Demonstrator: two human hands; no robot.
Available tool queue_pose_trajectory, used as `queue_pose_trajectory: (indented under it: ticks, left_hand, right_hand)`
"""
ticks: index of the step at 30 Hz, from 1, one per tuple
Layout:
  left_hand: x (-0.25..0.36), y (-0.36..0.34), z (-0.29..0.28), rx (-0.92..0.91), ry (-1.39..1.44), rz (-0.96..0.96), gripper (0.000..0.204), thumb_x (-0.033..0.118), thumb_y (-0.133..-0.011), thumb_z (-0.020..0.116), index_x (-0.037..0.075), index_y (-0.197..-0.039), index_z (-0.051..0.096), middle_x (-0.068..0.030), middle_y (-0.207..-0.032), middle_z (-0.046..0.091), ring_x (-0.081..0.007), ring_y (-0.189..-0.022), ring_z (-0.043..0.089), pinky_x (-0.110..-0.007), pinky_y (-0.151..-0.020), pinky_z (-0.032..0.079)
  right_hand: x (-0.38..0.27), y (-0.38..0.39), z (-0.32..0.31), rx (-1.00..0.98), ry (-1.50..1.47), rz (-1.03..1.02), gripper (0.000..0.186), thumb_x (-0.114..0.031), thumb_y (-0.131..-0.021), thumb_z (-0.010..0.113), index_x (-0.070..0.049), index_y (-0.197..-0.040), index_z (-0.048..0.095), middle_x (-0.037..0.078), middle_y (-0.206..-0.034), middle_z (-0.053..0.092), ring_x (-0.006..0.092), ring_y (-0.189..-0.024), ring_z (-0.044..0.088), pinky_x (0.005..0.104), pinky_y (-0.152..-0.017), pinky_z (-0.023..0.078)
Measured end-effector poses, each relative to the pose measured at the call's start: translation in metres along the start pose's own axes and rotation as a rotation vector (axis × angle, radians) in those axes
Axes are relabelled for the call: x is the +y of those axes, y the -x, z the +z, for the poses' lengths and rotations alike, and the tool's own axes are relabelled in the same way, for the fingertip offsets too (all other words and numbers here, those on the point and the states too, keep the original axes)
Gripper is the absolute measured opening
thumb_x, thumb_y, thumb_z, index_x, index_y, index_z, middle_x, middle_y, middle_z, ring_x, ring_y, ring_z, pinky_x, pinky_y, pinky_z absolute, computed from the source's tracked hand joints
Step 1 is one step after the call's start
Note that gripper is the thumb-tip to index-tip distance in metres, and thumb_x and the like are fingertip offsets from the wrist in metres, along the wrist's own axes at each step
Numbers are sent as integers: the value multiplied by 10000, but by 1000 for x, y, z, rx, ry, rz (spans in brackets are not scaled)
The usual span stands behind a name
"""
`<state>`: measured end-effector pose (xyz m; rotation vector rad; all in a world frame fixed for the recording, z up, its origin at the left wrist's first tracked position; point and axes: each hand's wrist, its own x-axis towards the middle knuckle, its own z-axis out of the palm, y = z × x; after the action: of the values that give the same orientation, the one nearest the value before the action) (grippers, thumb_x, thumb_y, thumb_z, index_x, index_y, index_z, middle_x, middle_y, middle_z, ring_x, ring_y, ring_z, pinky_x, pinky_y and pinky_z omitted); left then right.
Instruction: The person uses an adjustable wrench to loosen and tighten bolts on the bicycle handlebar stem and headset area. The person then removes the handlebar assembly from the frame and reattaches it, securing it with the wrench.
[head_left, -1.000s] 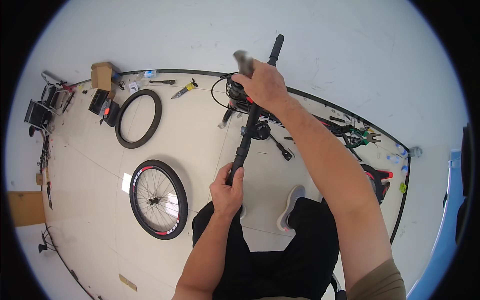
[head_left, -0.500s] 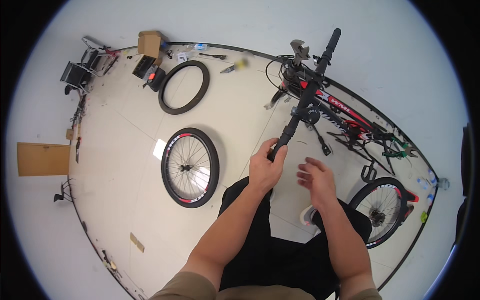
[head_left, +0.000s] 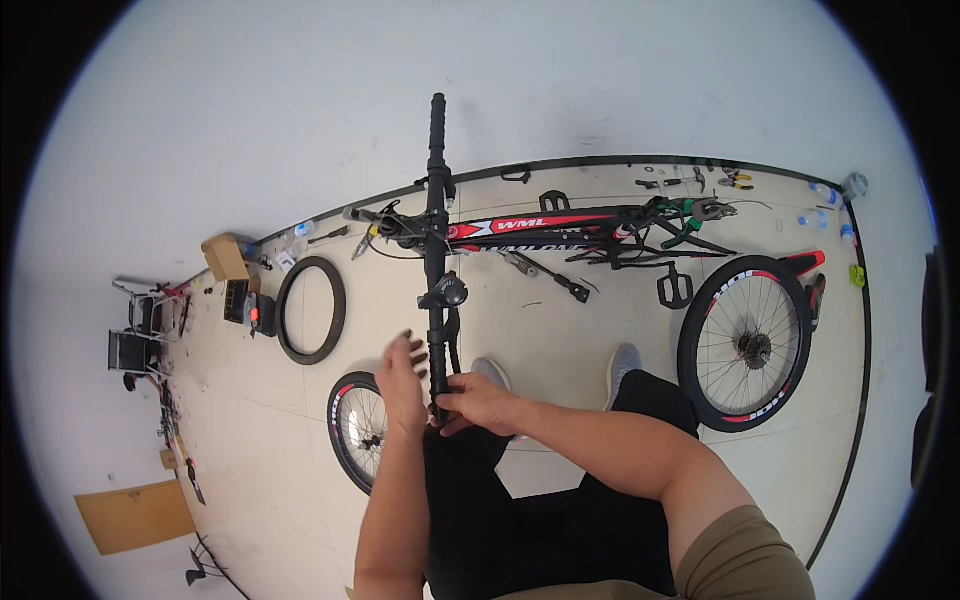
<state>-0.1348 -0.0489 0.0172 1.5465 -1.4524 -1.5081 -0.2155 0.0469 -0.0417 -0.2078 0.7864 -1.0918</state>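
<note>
In the middle a black and red bicycle frame (head_left: 545, 222) stands with its black handlebar (head_left: 436, 240) pointing toward me. My right hand (head_left: 482, 402) pinches the near end of the handlebar, at the black grip (head_left: 438, 352). Just left of that grip is my left hand (head_left: 402, 385), its fingers apart and holding nothing. A round black shifter (head_left: 450, 290) sits on the bar farther up from my hands. Green-handled pliers (head_left: 688, 222) are at the rear of the frame.
A rear wheel with a cassette (head_left: 745, 345) lies at right, a front wheel (head_left: 358, 430) near my left forearm. Farther left are a bare tyre (head_left: 312, 310), an open cardboard box (head_left: 228, 258) and a chair (head_left: 135, 330). Tools (head_left: 672, 182) and water bottles (head_left: 812, 218) lie along the wall.
My view has swung right. My left hand has let go of the handlebar grip and opened beside it. My right hand has come over and taken hold of the grip's end.
</note>
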Motion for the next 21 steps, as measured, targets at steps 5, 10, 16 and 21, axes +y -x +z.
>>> queue_pose_trajectory:
  ticks: [5,10,16,21]
  left_hand:
    - [56,-65,30,-26,-350,383,482,288,-929,665,-86,-1232,629,-152,-1108,698,-209,-981,649,-328,-872,497]
    - [63,-105,76,-201,-502,131,315,281,-877,668,16,-1045,699,-79,-885,682,-159,-813,600,-304,-749,466]
    - [83,-122,77,-356,-777,68,342,304,-928,657,12,-1107,642,-58,-882,623,-136,-760,569,-312,-672,477]
    - [73,-150,78,-403,-752,14,296,249,-944,552,-46,-945,574,-90,-637,551,-218,-468,574,-399,-430,521]
  right_hand:
    - [4,-4,11,10,-11,-5,157,-83,-1002,559,42,-1091,593,115,-971,665,239,-856,694,371,-774,617]
    - [10,-14,3,11,-8,-44,144,-75,-995,552,53,-1052,584,127,-935,653,208,-805,678,352,-691,601]
    - [-3,-5,6,45,54,-114,153,-96,-985,573,52,-1003,606,99,-875,650,179,-724,657,306,-624,583]
    - [-8,-9,-8,112,268,-175,359,-178,-901,682,66,-1160,627,120,-908,681,180,-739,664,299,-629,562]
